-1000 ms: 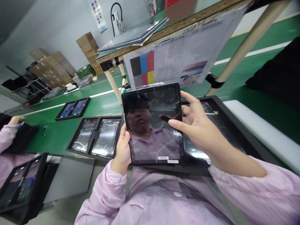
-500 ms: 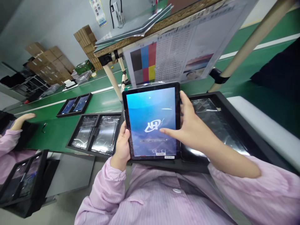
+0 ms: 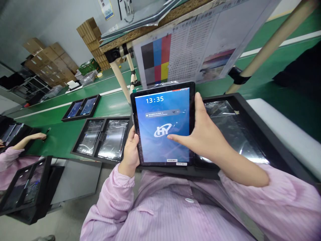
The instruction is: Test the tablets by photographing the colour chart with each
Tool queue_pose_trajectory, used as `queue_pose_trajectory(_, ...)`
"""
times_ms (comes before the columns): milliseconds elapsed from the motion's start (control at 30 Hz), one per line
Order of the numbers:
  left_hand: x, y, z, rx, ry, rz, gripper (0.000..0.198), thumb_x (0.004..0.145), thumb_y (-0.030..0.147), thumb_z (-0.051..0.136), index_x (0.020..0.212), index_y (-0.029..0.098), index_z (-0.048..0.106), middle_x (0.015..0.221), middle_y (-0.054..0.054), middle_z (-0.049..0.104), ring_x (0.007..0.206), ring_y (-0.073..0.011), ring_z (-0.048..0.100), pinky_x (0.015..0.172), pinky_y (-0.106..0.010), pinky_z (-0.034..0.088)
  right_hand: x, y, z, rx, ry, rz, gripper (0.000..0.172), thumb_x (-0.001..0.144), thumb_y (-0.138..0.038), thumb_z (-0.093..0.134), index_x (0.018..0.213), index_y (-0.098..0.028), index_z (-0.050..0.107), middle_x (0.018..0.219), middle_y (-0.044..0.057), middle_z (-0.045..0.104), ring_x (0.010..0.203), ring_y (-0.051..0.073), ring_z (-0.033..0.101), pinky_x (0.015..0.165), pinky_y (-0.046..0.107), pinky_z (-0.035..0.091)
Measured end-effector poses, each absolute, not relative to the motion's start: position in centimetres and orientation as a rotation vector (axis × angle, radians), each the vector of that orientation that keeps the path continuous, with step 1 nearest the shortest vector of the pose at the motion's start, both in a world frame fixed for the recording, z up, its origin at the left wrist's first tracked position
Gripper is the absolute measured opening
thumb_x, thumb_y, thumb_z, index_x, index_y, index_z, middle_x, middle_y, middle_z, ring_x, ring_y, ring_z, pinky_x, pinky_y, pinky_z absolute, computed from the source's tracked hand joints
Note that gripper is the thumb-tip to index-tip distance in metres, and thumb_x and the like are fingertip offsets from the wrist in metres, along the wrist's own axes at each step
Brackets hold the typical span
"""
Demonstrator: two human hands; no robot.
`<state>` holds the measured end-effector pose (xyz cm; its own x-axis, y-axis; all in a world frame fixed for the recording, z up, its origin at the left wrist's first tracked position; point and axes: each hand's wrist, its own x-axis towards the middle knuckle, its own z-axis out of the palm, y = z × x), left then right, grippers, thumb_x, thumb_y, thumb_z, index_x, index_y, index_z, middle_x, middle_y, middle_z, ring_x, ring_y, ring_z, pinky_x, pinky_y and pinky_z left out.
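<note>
A black-framed tablet [image 3: 160,147] is held up in front of me, its lit blue screen showing a white logo, the clock 13:35 and a notification bar. My left hand [image 3: 130,150] grips its left edge, thumb at the front and fingers hidden behind. At the right edge my right hand [image 3: 207,135] is wrapped round the frame, with the thumb over the screen near the logo. Two small white labels sit at the tablet's bottom right. Behind it to the right lies a black foam tray [image 3: 240,98] with a plastic-covered screen in it.
A two-slot tray [image 3: 100,137] with film-covered tablets lies left on the green bench, another tray [image 3: 81,107] beyond it. A co-worker's hand [image 3: 37,136] reaches in at far left. A shelf [image 3: 150,28] with a hanging colour chart [image 3: 156,60] overhangs the bench.
The tablet's display has turned from upside down to upright, the clock now at the top. My hands keep their hold. The co-worker's hand has moved right to a small dark item on the bench.
</note>
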<state>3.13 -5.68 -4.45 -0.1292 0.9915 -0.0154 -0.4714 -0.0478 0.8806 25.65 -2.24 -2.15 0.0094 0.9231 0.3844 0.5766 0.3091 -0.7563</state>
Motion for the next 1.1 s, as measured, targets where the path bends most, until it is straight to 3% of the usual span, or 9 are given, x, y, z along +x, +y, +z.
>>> queue_pose_trajectory(33,3.1,-5.7,-4.5,0.777,0.924,1.511,0.044,0.078,0.048,0.081,0.118,0.032,0.071,0.118,-0.001,0.075,0.109,-0.0212,0.07,0.106,-0.04,0.051,25.6,-2.2,-2.2,-1.394,-1.668,0.428,0.136,0.06,-0.076,0.078,0.165,-0.02,0.012,0.146,0.018,0.044,0.121,0.041,0.057,0.094,0.06,0.055)
queue_pose_trajectory(100,3.1,-5.7,-4.5,0.772,0.956,1.516,0.048,0.076,0.049,0.082,0.119,0.032,0.071,0.121,-0.001,0.074,0.113,-0.0223,0.069,0.107,-0.041,0.049,25.6,-2.3,-1.9,-1.414,-1.556,0.336,0.096,0.083,-0.069,0.061,0.16,-0.02,0.032,0.118,0.015,0.063,0.096,0.031,0.067,0.084,0.054,0.058)
queue_pose_trajectory(200,3.1,-5.8,-4.5,0.802,0.999,1.515,0.052,0.076,0.051,0.081,0.123,0.032,0.069,0.126,-0.003,0.072,0.122,-0.025,0.065,0.109,-0.043,0.048,25.8,-2.2,-1.3,-1.368,-1.396,0.179,0.058,0.1,-0.053,0.037,0.143,-0.019,0.057,0.096,0.01,0.066,0.084,0.021,0.066,0.086,0.046,0.058)
queue_pose_trajectory(300,2.7,-5.5,-4.1,0.877,0.987,1.511,0.052,0.079,0.053,0.079,0.125,0.034,0.067,0.131,-0.002,0.07,0.127,-0.026,0.062,0.112,-0.045,0.047,26.0,-2.0,-1.1,-1.29,-1.396,0.218,0.059,0.102,-0.056,0.036,0.144,-0.02,0.056,0.1,0.009,0.064,0.081,0.016,0.062,0.085,0.043,0.056)
queue_pose_trajectory(433,2.0,-4.5,-3.5,1.044,0.961,1.49,0.046,0.082,0.052,0.076,0.124,0.035,0.068,0.137,0.0,0.067,0.136,-0.0247,0.055,0.117,-0.042,0.041,26.2,-1.1,-2.0,-1.087,-1.428,0.469,0.072,0.099,-0.064,0.042,0.157,-0.023,0.036,0.077,0.002,0.05,0.064,0.009,0.046,0.062,0.026,0.046)
queue_pose_trajectory(533,1.6,-3.7,-3.6,1.082,0.951,1.501,0.042,0.081,0.047,0.078,0.119,0.033,0.069,0.139,0.002,0.065,0.142,-0.0233,0.049,0.121,-0.04,0.034,26.3,-0.3,-3.1,-0.935,-1.442,0.569,0.073,0.098,-0.06,0.046,0.159,-0.023,0.029,0.068,-0.002,0.036,0.059,0.006,0.036,0.056,0.02,0.036)
queue_pose_trajectory(667,1.7,-3.3,-4.2,0.982,0.966,1.501,0.033,0.086,0.035,0.071,0.118,0.03,0.068,0.136,0.001,0.067,0.14,-0.0227,0.051,0.121,-0.042,0.034,26.1,0.4,-4.1,-0.772,-1.425,0.675,0.068,0.097,-0.053,0.052,0.156,-0.026,0.034,0.067,-0.003,0.032,0.056,0.005,0.032,0.054,0.017,0.029)
queue_pose_trajectory(833,2.0,-3.4,-4.4,0.888,0.966,1.539,0.027,0.088,0.022,0.065,0.114,0.029,0.067,0.122,0.001,0.071,0.133,-0.0216,0.057,0.118,-0.041,0.039,25.1,0.1,-3.9,-0.845,-1.347,0.875,0.08,0.089,-0.057,0.056,0.156,-0.021,0.031,0.069,-0.002,0.03,0.055,0.006,0.027,0.053,0.02,0.024)
queue_pose_trajectory(1100,1.8,-3.2,-4.7,0.869,0.988,1.537,0.028,0.089,0.021,0.068,0.116,0.028,0.066,0.119,0.001,0.07,0.137,-0.0242,0.054,0.118,-0.043,0.039,24.8,-0.1,-3.9,-0.965,-1.344,0.928,0.096,0.075,-0.061,0.062,0.156,-0.024,0.026,0.075,0.0,0.031,0.062,0.008,0.029,0.064,0.023,0.032)
